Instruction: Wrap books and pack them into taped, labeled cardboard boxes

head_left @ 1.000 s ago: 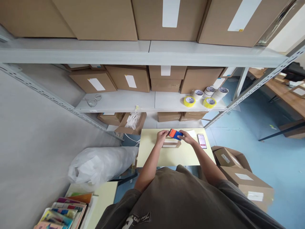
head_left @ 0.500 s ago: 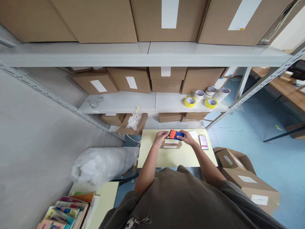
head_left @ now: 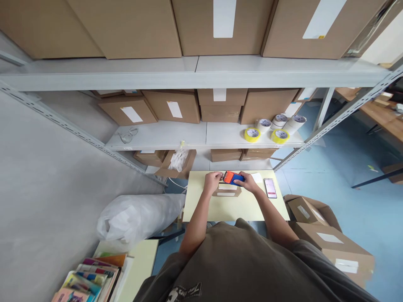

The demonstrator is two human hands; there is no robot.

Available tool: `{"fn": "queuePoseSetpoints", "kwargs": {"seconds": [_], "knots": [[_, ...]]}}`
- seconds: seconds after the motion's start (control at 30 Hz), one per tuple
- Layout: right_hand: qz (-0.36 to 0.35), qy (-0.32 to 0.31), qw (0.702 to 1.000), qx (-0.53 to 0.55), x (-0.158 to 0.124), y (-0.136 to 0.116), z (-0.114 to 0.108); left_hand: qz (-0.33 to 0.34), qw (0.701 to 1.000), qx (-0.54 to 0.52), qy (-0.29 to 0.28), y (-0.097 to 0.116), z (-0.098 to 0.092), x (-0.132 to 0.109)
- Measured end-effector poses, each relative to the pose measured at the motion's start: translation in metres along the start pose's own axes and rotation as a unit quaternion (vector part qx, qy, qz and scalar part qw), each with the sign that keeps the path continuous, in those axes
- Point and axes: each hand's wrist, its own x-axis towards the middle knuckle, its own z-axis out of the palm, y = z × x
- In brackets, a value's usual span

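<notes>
Above the pale yellow table (head_left: pixel 201 209), my right hand (head_left: pixel 248 183) is closed around the blue end of an orange-and-blue hand-held tool (head_left: pixel 230 177) whose exact kind I cannot make out. My left hand (head_left: pixel 213 182) is beside the orange end, its fingers pinched together; whatever lies between them is too small to tell. Directly beneath the tool, a small cardboard box (head_left: pixel 227 192) with white labels rests on the table, partly covered from view. To the right of my right hand lie a white paper (head_left: pixel 256 177) and a phone (head_left: pixel 270 188) with a lit screen.
A grey metal shelf (head_left: pixel 176 134) with cardboard boxes and several tape rolls (head_left: pixel 252 134) rises behind the table. An open carton (head_left: pixel 189 161) holds white material. A plastic bag (head_left: pixel 138 216) stands at left, books (head_left: pixel 91 277) below it, and boxes (head_left: pixel 333 247) at right.
My left hand has drawn slightly away from the tool's orange end, and its fingers have curled in more. My right hand keeps its hold. The view has shifted slightly.
</notes>
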Motion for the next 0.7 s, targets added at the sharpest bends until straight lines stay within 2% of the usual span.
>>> {"fn": "queuePoseSetpoints", "kwargs": {"seconds": [0.33,0.47,0.7], "knots": [[-0.018,-0.028,0.998,-0.055,0.001,-0.017,-0.012,0.038,0.996,0.080,0.025,0.024,-0.002,0.000],[-0.024,-0.041,0.996,-0.077,0.002,-0.023,-0.021,0.022,0.993,0.118,0.007,0.031,-0.005,-0.004],[0.026,-0.034,0.995,-0.093,-0.009,-0.018,-0.031,-0.008,0.988,0.151,0.041,0.032,-0.042,-0.003]]}}
